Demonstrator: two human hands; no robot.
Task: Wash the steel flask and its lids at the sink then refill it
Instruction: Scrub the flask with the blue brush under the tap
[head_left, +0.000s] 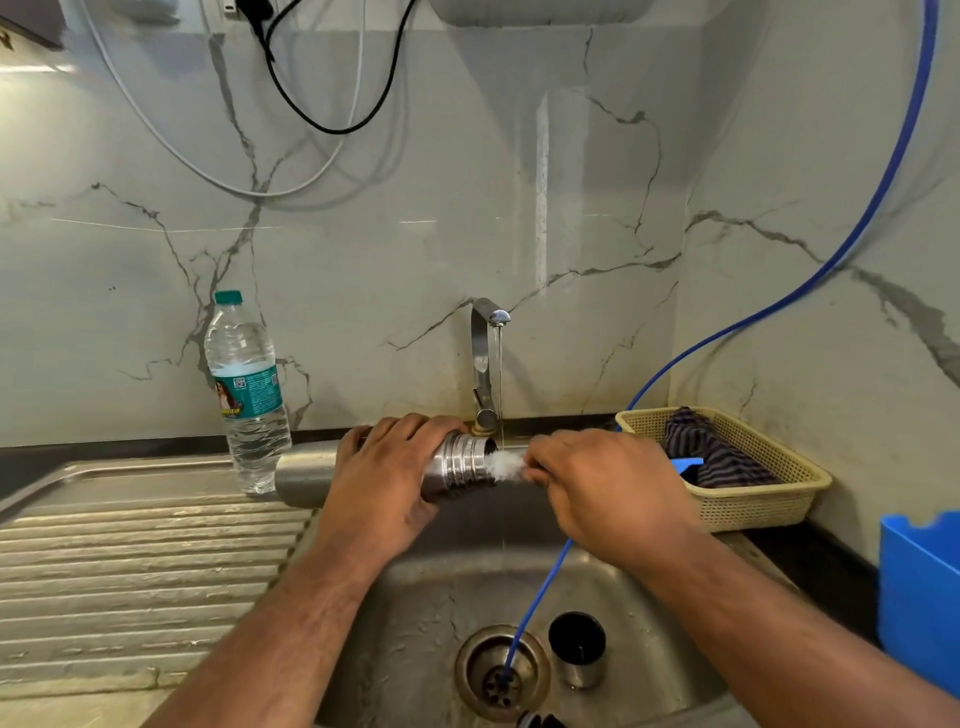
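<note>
Steel flask (457, 465) is lying sideways in the air over the far edge of the sink (426, 613), with the threaded mouth pointing right. The left hand (387, 467) is wrapped round its upper body, fingers curled over the top. The right hand (602, 493) is clenched round the handle of a brush (504, 464), and the white bristles sit right at the flask's mouth. The tap (485, 364) is running a thin stream that lands on the bristles, just beside the mouth.

Down in the basin, a steel cup lid (577, 649) stands open side up just right of the drain. Another dark lid (537, 721) pokes in at the near edge, mostly cut off. A blue hose (540, 597) drops from the right wall, passes under the right wrist and ends in the drain.

Off to the left a plastic bottle (248, 395) stands by the wall, at the far end of the drainboard (130, 561). On the right there's a basket (753, 512) with a striped cloth (711, 447) in it, and a blue bin (919, 587) nearer.
</note>
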